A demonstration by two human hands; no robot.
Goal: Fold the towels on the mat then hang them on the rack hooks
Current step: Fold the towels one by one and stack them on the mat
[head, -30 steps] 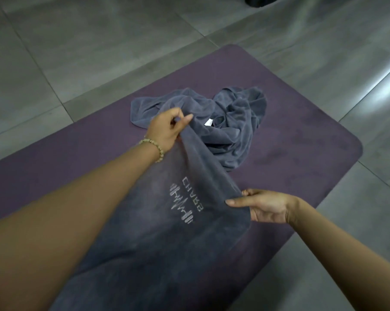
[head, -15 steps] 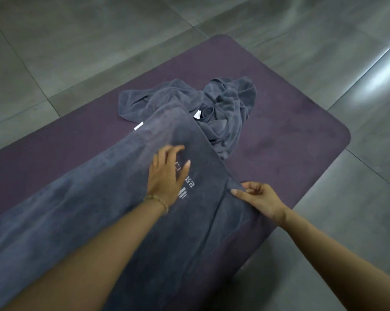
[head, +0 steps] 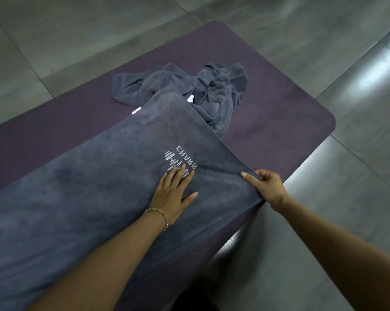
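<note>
A grey towel point(head: 88, 187) with a white embroidered logo lies spread lengthwise over the purple mat point(head: 279, 113). My left hand point(head: 174, 194) lies flat on it just below the logo, fingers straight and spread. At the towel's right edge my right hand point(head: 266, 187) pinches the cloth, pulling it taut so that a crease runs up from the grip. A second grey towel point(head: 212, 93) sits crumpled on the mat beyond the spread one, partly tucked under its far end. No rack or hooks are in view.
Grey floor tiles point(head: 357, 198) surround the mat on all sides. The mat's rounded far-right corner point(head: 328, 122) lies near a tile seam. A dark shape point(head: 196, 299) shows at the bottom edge between my arms.
My left hand let go of the towel's far corner, came down flat on the towel and slid toward me below the logo. My right hand kept hold of the right edge.
</note>
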